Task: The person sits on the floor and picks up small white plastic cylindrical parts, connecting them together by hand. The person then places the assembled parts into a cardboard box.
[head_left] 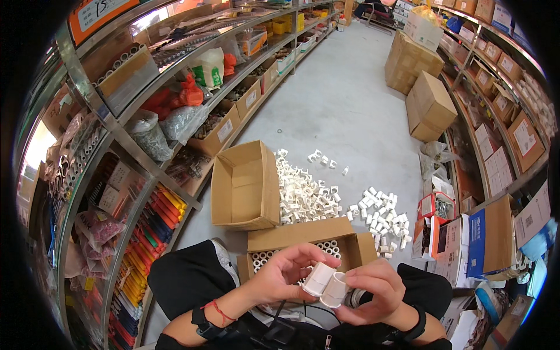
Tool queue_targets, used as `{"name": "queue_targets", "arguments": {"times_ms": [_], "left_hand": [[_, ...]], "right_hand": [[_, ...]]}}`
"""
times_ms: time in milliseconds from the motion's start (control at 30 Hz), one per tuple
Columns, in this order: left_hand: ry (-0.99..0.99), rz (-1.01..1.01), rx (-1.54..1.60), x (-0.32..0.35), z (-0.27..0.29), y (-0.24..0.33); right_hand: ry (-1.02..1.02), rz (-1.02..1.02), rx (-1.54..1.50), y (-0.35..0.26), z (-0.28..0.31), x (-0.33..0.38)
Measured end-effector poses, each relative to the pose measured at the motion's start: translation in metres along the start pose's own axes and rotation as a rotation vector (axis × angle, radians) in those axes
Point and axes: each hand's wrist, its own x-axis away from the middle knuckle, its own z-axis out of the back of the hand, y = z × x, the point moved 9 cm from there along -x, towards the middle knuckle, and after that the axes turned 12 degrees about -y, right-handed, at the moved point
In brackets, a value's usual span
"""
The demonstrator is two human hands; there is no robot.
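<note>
— What have the hands got?

— I see my left hand [286,269] curled, fingers pinching a short white tube [318,278]. My right hand [373,290] is closed around a second white tube [336,290]; the two pieces touch end to end, at six o'clock in view.

— And around them?

— Just above, at twelve o'clock from the hands, sits an open box [309,244] with white tubes standing in rows. An empty box [244,185] lies at eleven o'clock. A pile of white clips [303,195] spreads over the floor [338,105], with loose short tubes [382,219] at one o'clock. Stocked shelves [146,116] run along nine o'clock.
</note>
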Motion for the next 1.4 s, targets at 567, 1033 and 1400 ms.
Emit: {"name": "queue_targets", "arguments": {"times_ms": [567,1033,1400], "left_hand": [[0.283,0.294,-0.050,0.006,0.016,-0.014],[0.289,0.439,0.226,0.020,0.022,-0.049],[0.463,0.309,0.224,0.024,0.035,-0.043]], "right_hand": [[-0.192,-0.384,-0.529,0.057,-0.024,0.005],[-0.319,-0.645,-0.815,0.082,-0.055,0.023],[-0.217,-0.386,-0.361,0.065,-0.041,0.006]]}}
